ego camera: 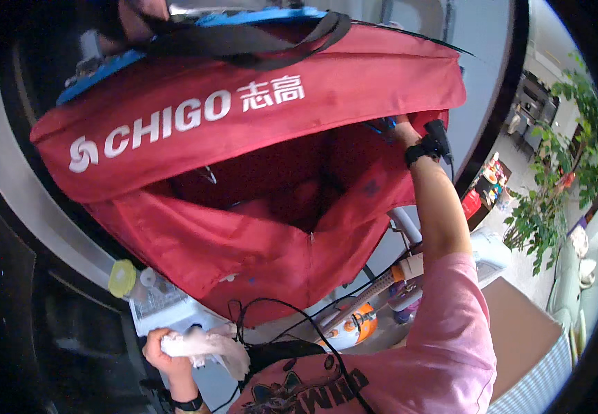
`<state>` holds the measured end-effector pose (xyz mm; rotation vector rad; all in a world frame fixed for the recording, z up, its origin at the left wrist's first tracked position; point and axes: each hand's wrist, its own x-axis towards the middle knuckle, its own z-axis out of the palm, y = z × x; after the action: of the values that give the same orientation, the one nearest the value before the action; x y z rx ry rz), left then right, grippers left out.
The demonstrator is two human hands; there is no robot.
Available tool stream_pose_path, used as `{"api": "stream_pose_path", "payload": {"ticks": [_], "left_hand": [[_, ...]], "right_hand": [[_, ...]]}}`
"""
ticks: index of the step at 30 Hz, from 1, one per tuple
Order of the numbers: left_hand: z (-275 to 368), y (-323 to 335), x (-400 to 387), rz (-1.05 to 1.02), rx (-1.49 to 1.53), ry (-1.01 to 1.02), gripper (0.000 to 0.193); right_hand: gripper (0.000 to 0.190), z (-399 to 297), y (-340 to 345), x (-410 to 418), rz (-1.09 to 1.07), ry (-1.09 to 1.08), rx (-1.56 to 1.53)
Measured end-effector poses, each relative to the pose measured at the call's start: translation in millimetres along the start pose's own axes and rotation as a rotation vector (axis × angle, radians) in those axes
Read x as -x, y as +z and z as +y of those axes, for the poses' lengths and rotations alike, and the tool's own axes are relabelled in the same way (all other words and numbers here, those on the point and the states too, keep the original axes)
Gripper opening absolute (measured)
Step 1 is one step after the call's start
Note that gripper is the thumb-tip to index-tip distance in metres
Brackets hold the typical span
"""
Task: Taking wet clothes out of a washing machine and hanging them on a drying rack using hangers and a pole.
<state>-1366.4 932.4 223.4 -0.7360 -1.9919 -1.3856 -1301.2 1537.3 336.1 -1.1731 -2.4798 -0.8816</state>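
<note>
A large red fabric bag or cover [257, 103] with a white maker's name, Chigo, hangs before me, its front gaping. Up at the right edge of that opening is my right hand [401, 127], partly hidden under the red flap beside something blue; whether it grips anything is unclear. A black device is strapped at that wrist. Low on the left, my left hand [162, 352] holds a bunched whitish cloth [203, 349]. Part of a thin white hook or wire [210, 175] shows inside the opening.
Black straps [247, 44] and blue hangers [257, 16] lie over the top. A yellow-lidded container [123, 278] stands at the left. Below the bag are a ribbed hose [371, 292] and an orange-and-white appliance [363, 326]. A black cable [304, 313] loops near my body. A leafy plant [537, 196] stands right.
</note>
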Motion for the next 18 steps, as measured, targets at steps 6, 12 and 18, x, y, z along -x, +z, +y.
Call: {"api": "stream_pose_path", "payload": {"ticks": [6, 12, 18], "left_hand": [[46, 36, -27, -0.183, 0.183, 0.195, 0.017], [93, 132, -65, -0.759, 0.935, -0.214, 0.019], [161, 277, -87, -0.841, 0.905, 0.109, 0.029]], "right_hand": [[0.050, -9, -2, -6, -0.025, -0.035, 0.114], [0.045, 5, -16, -9, 0.012, -0.055, 0.045], [0.040, 9, -35, 0, 0.060, -0.094, -0.047]]}}
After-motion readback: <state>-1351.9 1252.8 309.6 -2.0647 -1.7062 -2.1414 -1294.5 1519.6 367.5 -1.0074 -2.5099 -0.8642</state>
